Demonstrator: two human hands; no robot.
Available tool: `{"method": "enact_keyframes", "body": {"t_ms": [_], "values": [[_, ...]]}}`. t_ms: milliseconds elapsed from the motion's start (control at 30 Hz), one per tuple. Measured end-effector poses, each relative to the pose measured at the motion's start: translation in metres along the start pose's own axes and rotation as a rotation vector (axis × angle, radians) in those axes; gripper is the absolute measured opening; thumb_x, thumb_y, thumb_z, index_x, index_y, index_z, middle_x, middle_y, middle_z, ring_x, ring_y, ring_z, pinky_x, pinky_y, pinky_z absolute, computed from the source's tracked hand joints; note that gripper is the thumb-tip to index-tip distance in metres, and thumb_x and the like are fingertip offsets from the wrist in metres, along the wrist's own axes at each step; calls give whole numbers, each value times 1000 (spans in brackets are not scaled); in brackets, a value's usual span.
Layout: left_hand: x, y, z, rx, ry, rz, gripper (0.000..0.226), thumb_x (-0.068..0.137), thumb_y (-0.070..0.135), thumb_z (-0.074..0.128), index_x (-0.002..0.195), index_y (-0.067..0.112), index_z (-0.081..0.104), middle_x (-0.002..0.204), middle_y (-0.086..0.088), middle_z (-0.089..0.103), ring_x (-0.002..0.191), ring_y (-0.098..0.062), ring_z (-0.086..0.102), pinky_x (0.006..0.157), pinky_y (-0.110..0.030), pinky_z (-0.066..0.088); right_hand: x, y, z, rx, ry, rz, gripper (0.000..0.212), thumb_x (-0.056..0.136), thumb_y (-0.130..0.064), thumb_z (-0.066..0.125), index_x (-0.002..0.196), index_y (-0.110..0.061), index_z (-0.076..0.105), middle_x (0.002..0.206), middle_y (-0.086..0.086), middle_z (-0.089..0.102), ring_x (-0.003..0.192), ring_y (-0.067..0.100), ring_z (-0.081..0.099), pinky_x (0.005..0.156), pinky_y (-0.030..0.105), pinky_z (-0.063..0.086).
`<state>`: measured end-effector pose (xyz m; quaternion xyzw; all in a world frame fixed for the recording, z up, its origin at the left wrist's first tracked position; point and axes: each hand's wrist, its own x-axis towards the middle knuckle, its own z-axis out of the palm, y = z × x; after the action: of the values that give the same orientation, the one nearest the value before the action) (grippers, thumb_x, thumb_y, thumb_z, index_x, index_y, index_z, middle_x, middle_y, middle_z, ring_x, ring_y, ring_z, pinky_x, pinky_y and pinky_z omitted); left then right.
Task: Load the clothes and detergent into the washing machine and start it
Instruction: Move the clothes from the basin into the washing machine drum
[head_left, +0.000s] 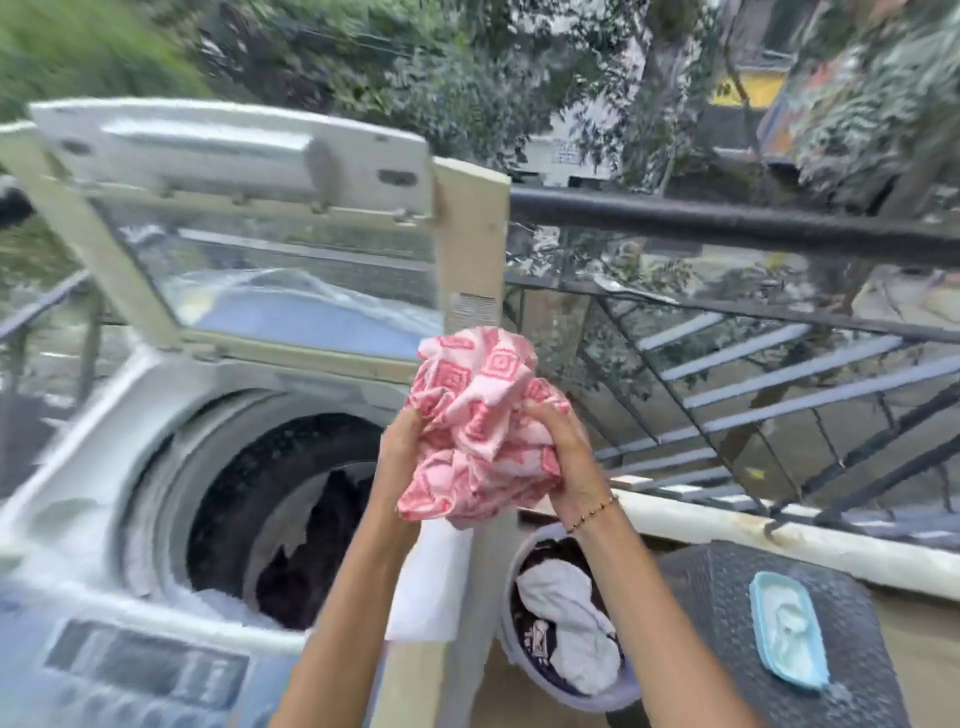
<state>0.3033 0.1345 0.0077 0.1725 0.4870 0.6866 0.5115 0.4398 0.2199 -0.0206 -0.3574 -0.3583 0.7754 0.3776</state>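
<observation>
Bunching pink patterned cloth (480, 421) in my left hand (400, 441) and right hand (558, 441), both clenched, presumably for dropping into open drum (291, 499).

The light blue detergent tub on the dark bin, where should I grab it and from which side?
Grip the light blue tub across its two long rims, coming down from above. It lies flat and open on the dark bin, so keeping it level should stop the white powder spilling.

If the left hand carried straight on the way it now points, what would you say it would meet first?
Probably the raised lid: the left hand, gripping the pink patterned cloth, points up and away over the drum's right rim. Depth is unclear, so it may pass beside it.
</observation>
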Motion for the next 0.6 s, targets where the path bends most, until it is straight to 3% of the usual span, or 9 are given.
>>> {"method": "enact_keyframes", "body": {"t_ms": [100,200,267,367,433,500,567,600], "values": [[-9,42,-52,30,86,66,31,72,42,67,91,18,72,99,-10,69,98,-27,60,98,-44,45,0,23,55,-116,-43,-4,40,79,-20,68,112,-17,48,96,2,67,76,11,68,63,23,55],[-19,69,-102,227,134,82,33,80,50,61,88,21,74,100,-12,69,98,-25,62,98,-47,45,1,49,102,-215,-36,26,33,83,-21,68,107,-21,45,91,-1,67,72,9,69,61,24,52],[-21,75,-132,346,230,76,34,90,44,53,77,22,76,88,-3,74,86,-17,67,87,-39,50,5,71,124,-249,-9,69,33,80,-26,71,101,-23,46,93,2,68,79,17,70,69,32,56],[-22,67,-166,456,287,33,30,93,35,50,82,20,74,89,-3,75,87,-21,69,86,-43,52,15,102,136,-360,76,82,37,68,-41,79,88,-31,49,100,8,69,92,27,68,88,46,55],[-19,55,-187,525,275,-4,25,89,36,53,87,20,72,95,-8,75,93,-28,69,86,-45,52,18,117,139,-481,120,93,37,68,-45,77,86,-28,49,101,13,67,89,23,65,90,37,54],[-12,46,-201,673,290,-81,37,78,47,52,98,21,70,106,-10,72,102,-29,66,91,-44,50,13,122,143,-612,100,138,29,83,-37,67,99,-21,50,102,4,59,91,15,57,83,17,45],[-2,39,-205,787,348,-120,56,81,46,51,125,14,60,126,-13,62,115,-27,58,100,-40,45,11,126,141,-734,77,168,49,88,-33,61,129,-13,43,120,-1,48,116,17,49,93,17,34],[2,37,-203,814,368,-119,55,86,39,53,133,10,53,133,-14,57,121,-27,54,103,-37,42,11,127,138,-781,89,165,54,89,-30,61,135,-11,40,128,0,47,124,18,46,97,20,32]]}}
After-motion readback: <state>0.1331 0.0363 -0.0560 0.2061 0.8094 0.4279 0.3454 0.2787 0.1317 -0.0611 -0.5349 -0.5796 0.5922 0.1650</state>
